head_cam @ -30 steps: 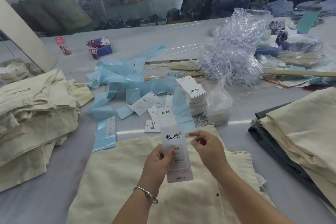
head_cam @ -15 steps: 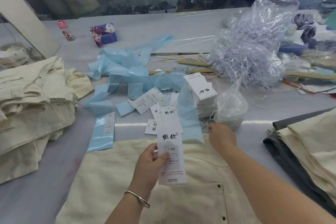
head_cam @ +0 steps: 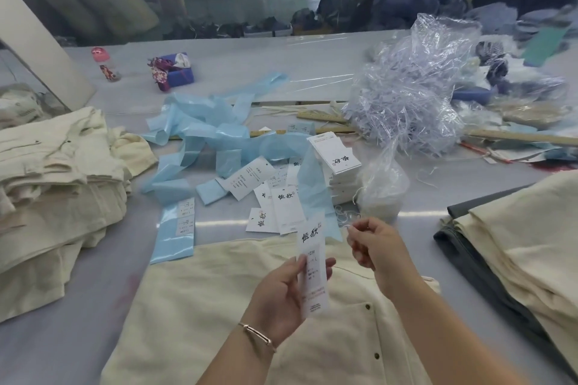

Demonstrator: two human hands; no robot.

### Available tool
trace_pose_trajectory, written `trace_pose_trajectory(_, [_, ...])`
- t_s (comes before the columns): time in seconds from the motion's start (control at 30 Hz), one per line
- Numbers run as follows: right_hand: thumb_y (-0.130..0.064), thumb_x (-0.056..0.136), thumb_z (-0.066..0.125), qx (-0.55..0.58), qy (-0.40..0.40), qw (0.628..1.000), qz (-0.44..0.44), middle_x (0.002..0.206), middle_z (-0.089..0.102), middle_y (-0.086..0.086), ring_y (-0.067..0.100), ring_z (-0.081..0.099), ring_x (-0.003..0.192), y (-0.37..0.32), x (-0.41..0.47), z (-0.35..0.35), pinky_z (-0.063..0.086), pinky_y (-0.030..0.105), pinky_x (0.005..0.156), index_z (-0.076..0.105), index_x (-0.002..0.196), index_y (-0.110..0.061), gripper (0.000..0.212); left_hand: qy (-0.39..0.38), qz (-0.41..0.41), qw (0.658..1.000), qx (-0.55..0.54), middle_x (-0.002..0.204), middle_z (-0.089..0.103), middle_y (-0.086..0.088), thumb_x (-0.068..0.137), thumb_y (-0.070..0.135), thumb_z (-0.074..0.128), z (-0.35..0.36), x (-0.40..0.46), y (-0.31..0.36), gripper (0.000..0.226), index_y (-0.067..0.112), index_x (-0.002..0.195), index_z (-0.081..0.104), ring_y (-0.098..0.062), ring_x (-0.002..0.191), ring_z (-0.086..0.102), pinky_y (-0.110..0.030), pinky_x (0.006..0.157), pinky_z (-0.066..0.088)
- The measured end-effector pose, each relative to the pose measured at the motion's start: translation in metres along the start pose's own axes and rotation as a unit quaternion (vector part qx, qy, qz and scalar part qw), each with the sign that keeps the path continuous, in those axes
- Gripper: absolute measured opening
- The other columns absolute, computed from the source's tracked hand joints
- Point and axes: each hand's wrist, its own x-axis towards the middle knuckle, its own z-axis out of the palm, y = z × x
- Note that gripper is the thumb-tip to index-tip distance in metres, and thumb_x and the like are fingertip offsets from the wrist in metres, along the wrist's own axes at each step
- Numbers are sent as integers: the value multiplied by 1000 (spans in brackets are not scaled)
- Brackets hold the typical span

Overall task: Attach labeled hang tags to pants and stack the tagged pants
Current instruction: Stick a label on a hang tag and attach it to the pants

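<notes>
A white hang tag is held upright by the left hand above cream pants spread on the worktop. Something thin, hard to see, is pinched by the right hand beside it.

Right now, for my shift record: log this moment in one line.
left hand: holds hang tag | right hand: pinches thin string | pants: flat, untagged

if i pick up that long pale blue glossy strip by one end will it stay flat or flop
The long pale blue glossy strip would probably flop: similar strips behind it lie curled and twisted. It looks thin and light, so likely to flutter. Its sheen suggests it may slide easily on the grey table.
</notes>
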Motion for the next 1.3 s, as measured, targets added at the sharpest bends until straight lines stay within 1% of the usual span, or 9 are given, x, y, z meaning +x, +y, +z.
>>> trace_pose_trajectory(0.1, [-2,87,63,-4,-29,999,39,48,42,-1,7,25,35,-7,-37,3,17,16,34,60,76,-7,12,-25,-51,998,-32,116,66,-26,85,17,56,12,-4,-6,35,3,116,62,-22,64,67,-27,52,55])
trace_pose_trajectory(0.33, [-7,78,74,-97,12,995,-17,40,44,-12,1,33,34,-3,-98,9,25,10,37,71,68,-12,12,-75,-85,989,-91,76,67,-11,80,14,64,12,-27,-5,40,-1,117,58,-19,54,64,-28,50,55])
trace_pose_trajectory(0.5, [3,80,66,-97,-45,994,24,63,66,13,11,33,34,-2,-120,8,24,17,38,64,72,-3,10,-75,-41,993,-77,71,59,-6,71,12,71,3,-42,3,29,0,95,60,-18,57,63,-29,49,54])
trace_pose_trajectory(0.6, [-7,79,72,-144,-59,988,15,76,72,3,13,44,38,-6,-128,12,27,19,39,70,87,-8,9,-91,-26,992,-83,75,57,-7,78,12,65,0,-49,5,17,-1,89,62,-17,56,60,-27,49,52])
trace_pose_trajectory(0.73, [-18,78,76,-25,-15,1000,-11,72,62,11,13,42,49,-10,-131,22,25,19,42,77,87,-12,11,-129,-20,990,-59,74,55,-8,84,12,59,6,-60,-1,18,-3,79,69,-16,56,54,-23,52,49])
trace_pose_trajectory(0.83, [-20,72,78,25,-37,999,-20,59,57,1,10,36,47,-8,-136,32,25,19,44,79,83,-12,13,-118,0,993,-19,68,59,-9,86,13,57,11,-68,-6,23,-4,81,72,-16,53,57,-25,49,50])
trace_pose_trajectory(1.07, [-10,70,78,78,-8,997,-21,63,52,10,13,31,50,-3,-139,44,24,23,49,77,81,-5,11,-111,49,990,73,65,60,-7,87,16,56,11,-81,-5,24,1,86,75,-15,53,58,-25,50,49])
trace_pose_trajectory(1.17, [-2,78,70,83,-32,996,-31,66,53,9,10,35,49,-7,-138,45,30,18,44,73,82,0,6,-112,57,985,116,74,65,-7,78,20,67,6,-85,-5,25,3,94,76,-17,61,62,-26,56,51])
trace_pose_trajectory(1.3, [-2,91,56,222,-88,971,10,68,62,7,8,43,44,-19,-131,36,34,15,39,59,85,-4,7,-106,51,983,140,77,66,-7,80,19,66,-5,-91,-2,24,6,98,76,-17,64,64,-27,58,53])
